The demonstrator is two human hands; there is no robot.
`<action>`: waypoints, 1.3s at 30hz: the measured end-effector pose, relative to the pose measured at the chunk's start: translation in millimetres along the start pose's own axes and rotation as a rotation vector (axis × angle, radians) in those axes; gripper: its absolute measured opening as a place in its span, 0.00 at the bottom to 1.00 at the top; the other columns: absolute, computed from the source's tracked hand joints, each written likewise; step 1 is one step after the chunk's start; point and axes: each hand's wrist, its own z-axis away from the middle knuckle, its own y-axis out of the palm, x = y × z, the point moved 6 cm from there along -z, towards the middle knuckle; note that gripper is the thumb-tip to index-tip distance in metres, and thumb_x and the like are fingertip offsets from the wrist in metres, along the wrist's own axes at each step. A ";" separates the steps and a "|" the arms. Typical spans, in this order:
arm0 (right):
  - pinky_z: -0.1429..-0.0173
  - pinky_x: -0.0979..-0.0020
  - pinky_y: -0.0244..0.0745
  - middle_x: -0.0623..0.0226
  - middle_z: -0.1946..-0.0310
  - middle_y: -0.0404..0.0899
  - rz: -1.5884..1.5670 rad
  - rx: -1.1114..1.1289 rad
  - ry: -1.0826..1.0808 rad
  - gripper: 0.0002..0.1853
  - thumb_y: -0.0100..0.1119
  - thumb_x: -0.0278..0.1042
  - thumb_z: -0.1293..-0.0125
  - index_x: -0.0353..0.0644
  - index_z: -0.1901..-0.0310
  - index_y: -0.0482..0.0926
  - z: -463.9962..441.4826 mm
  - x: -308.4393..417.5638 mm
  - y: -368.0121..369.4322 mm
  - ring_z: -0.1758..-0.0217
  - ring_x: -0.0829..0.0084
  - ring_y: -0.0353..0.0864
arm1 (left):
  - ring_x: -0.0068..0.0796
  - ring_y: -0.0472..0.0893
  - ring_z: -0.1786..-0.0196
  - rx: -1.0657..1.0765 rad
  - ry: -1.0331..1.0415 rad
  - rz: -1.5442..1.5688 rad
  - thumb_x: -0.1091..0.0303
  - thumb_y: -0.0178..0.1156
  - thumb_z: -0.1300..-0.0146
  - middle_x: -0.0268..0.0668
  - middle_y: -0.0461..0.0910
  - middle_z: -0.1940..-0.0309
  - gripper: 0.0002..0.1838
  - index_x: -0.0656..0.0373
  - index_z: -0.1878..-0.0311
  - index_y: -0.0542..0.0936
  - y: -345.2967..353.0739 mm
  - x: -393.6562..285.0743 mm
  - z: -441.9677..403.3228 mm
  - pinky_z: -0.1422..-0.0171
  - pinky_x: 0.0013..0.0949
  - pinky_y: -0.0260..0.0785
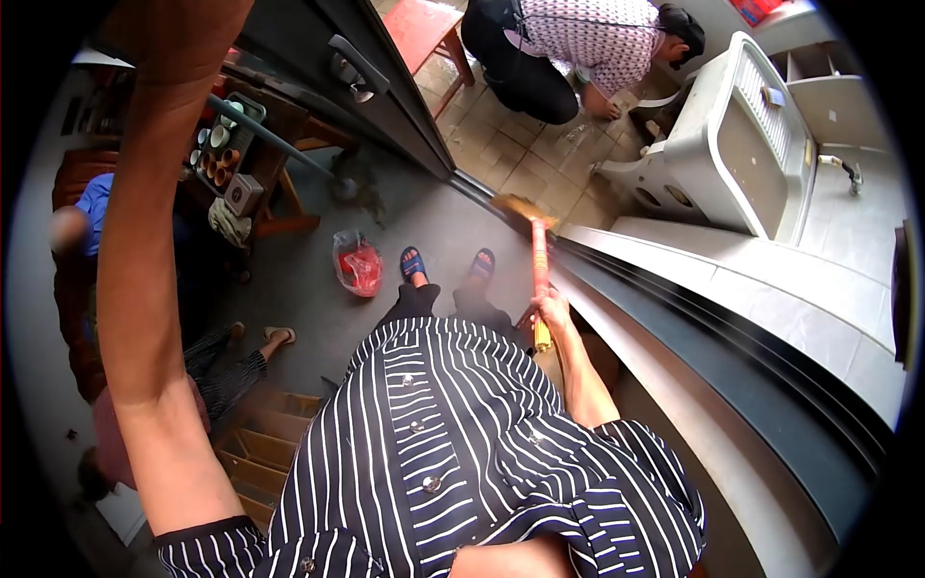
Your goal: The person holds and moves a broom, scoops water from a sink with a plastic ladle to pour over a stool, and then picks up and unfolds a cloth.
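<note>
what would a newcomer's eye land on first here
Likely the black and white striped shirt filling the lower middle. Next, the red and yellow tool with a brown head, in the right hand. At the top, a person in a pale patterned blouse crouches on brown tiles beside a light grey sink.

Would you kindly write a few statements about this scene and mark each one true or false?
1. The right hand grips the broom. True.
2. The plastic bag lies inside the sink. False: it is on the grey floor.
3. Another person crouches on the tiled floor. True.
4. The sandals are white. False: they are blue.
5. The broom-holder's shirt is striped. True.
</note>
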 end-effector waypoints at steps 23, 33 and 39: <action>0.79 0.68 0.74 0.59 0.78 0.74 0.303 -0.147 -0.105 0.11 0.53 0.27 0.49 0.34 0.64 0.71 -32.5 55.3 -2.1 0.83 0.68 0.77 | 0.23 0.79 0.62 0.210 0.073 0.218 0.71 0.65 0.50 0.34 0.81 0.62 0.10 0.59 0.63 0.82 17.8 -13.2 -0.4 0.59 0.23 0.72; 0.66 0.65 0.77 0.53 0.68 0.78 0.561 0.091 -0.291 0.13 0.55 0.31 0.50 0.39 0.62 0.74 -114.0 143.7 94.9 0.70 0.59 0.80 | 0.19 0.81 0.67 0.388 -0.008 0.400 0.72 0.66 0.49 0.35 0.83 0.69 0.11 0.64 0.61 0.81 38.4 -19.9 -20.7 0.61 0.18 0.74; 0.72 0.65 0.77 0.58 0.73 0.79 0.338 0.080 -0.041 0.08 0.55 0.31 0.50 0.40 0.66 0.76 -171.3 143.7 101.6 0.74 0.63 0.81 | 0.26 0.79 0.60 0.488 -0.006 0.363 0.73 0.60 0.44 0.40 0.80 0.61 0.09 0.65 0.60 0.80 51.8 -15.3 -22.1 0.51 0.28 0.70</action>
